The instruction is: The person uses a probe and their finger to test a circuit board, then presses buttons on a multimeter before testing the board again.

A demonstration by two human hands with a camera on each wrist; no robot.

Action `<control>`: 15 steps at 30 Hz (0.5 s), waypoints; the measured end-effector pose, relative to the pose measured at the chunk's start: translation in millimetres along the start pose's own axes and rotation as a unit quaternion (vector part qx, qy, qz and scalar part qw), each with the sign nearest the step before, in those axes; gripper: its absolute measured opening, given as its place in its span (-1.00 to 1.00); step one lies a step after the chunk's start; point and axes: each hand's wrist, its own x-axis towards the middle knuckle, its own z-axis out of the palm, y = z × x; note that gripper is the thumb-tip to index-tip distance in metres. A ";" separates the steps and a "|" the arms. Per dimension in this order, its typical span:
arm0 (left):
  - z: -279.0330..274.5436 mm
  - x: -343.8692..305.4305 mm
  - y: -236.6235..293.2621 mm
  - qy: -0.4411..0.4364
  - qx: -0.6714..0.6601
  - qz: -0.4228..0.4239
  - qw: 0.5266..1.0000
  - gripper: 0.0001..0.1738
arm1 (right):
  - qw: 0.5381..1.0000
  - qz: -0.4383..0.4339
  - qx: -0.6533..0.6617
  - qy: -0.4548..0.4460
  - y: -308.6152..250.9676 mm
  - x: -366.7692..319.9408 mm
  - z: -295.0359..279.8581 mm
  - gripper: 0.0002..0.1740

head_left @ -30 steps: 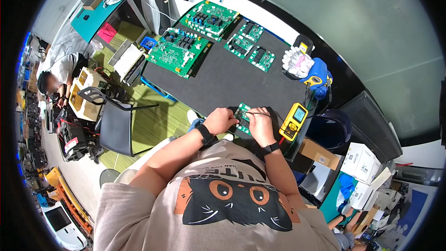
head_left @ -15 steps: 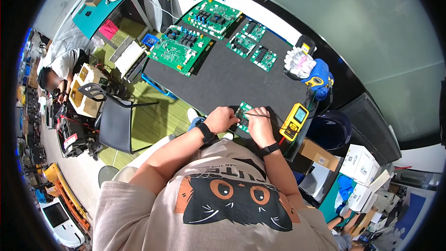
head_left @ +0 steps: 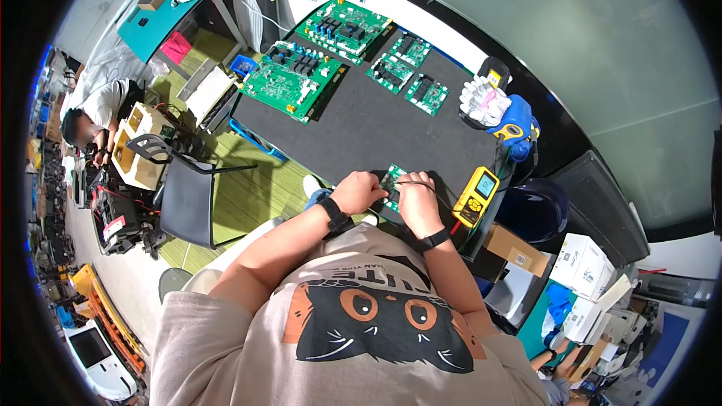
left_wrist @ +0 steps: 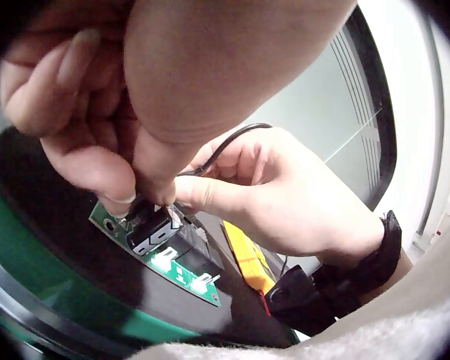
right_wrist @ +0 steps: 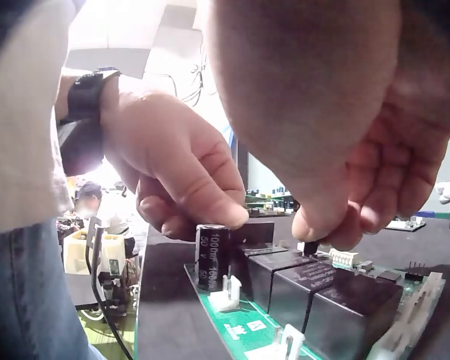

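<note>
A small green circuit board [head_left: 392, 174] lies on the dark table mat close to the person's body. At its left side the left hand [head_left: 356, 193] pinches the board edge with thumb and curled fingers, beside a tall black capacitor [right_wrist: 212, 259]. Over the board's other side, the right hand [head_left: 419, 203] pinches a black probe [right_wrist: 309, 248] between thumb and fingers, its point down among the parts. A black cable [left_wrist: 234, 138] arcs away from those fingers. Black relay blocks [right_wrist: 334, 296] and white connectors [right_wrist: 226, 295] stand on the board. The probe's contact spot is hidden by the fingers.
A yellow handheld meter [head_left: 476, 195] sits right of the right hand. Three similar small boards [head_left: 426, 95] and two large green boards [head_left: 289, 81] lie farther back. White gloves [head_left: 485, 101] rest by a blue tool [head_left: 515, 122]. A black chair [head_left: 188, 203] stands left.
The right hand has shifted slightly over the board with the probe still pinched. The left hand stays at the board's edge. The head view has moved a little.
</note>
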 end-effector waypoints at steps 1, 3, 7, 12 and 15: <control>0.2 -0.1 0.3 -0.002 0.000 -0.005 1.000 -0.67 | 1.000 0.000 0.001 0.000 0.0 -1.0 -0.1 -0.91; -0.5 0.3 0.4 -0.002 0.001 -0.008 1.000 -0.67 | 1.000 0.001 0.017 0.006 0.5 -1.8 -1.1 -0.90; 1.5 1.0 -1.9 0.001 0.007 0.000 1.000 -0.66 | 1.000 0.002 0.002 0.003 2.1 -2.0 0.2 -0.91; 1.5 -0.7 0.1 0.007 0.013 -0.004 1.000 -0.66 | 1.000 0.008 0.008 0.009 2.0 -3.0 -1.5 -0.90; -3.1 -0.5 4.8 -0.017 0.007 -0.033 0.999 -0.68 | 1.000 0.014 0.024 0.014 3.5 -3.2 1.6 -0.89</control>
